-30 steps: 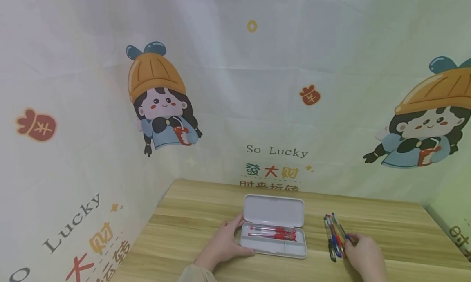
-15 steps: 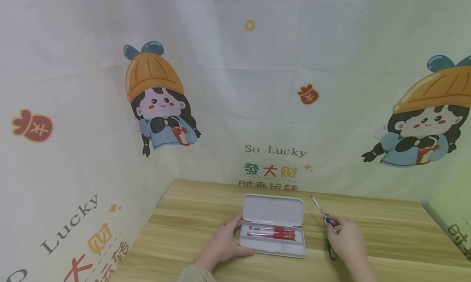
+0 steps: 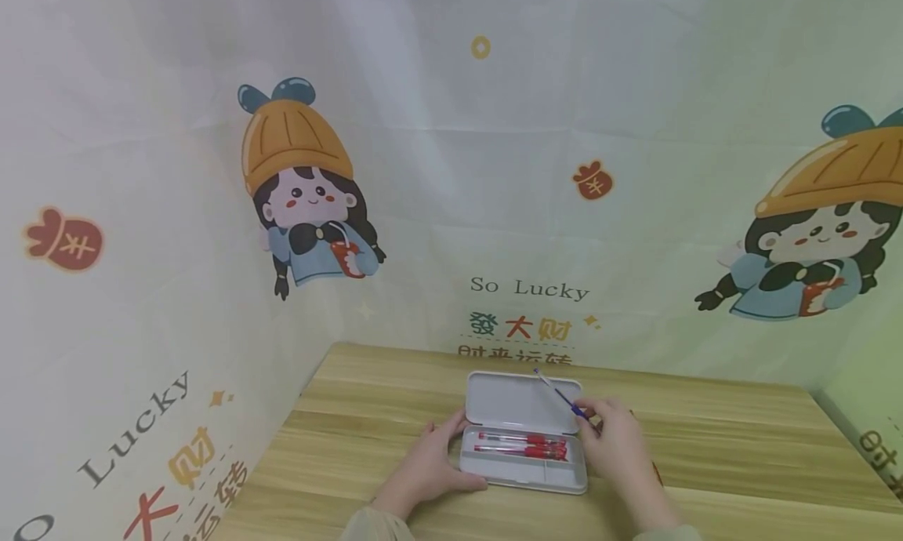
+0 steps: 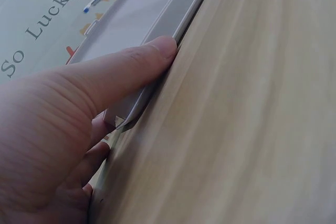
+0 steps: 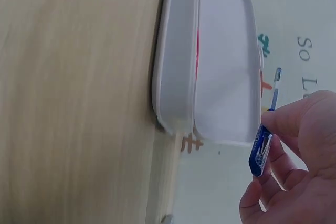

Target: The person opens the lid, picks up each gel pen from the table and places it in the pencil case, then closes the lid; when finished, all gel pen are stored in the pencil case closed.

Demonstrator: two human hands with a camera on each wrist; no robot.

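An open pale grey pencil case [image 3: 504,472] lies on the table, its lid [image 3: 497,400] tilted back. Two red pens [image 3: 518,452] rest in its rear compartment. My left hand [image 3: 432,464] holds the case by its left end; in the left wrist view the thumb [image 4: 139,64] presses along the front wall, while the fingers are partly hidden behind the end. Between thumb and fingers my right hand [image 3: 615,439] pinches a blue pen [image 5: 261,148] over the case's right side, the clear barrel pointing up and left across the lid.
Behind my right wrist a sliver of a red pen [image 3: 658,474] shows on the wooden table [image 3: 762,447]; the other pens there are hidden. A printed cloth wall [image 3: 423,212] rises along the table's back and left edges.
My right hand has lifted the blue pen from the loose pens on the right and carried it left to the case. The left hand has stayed on the case.
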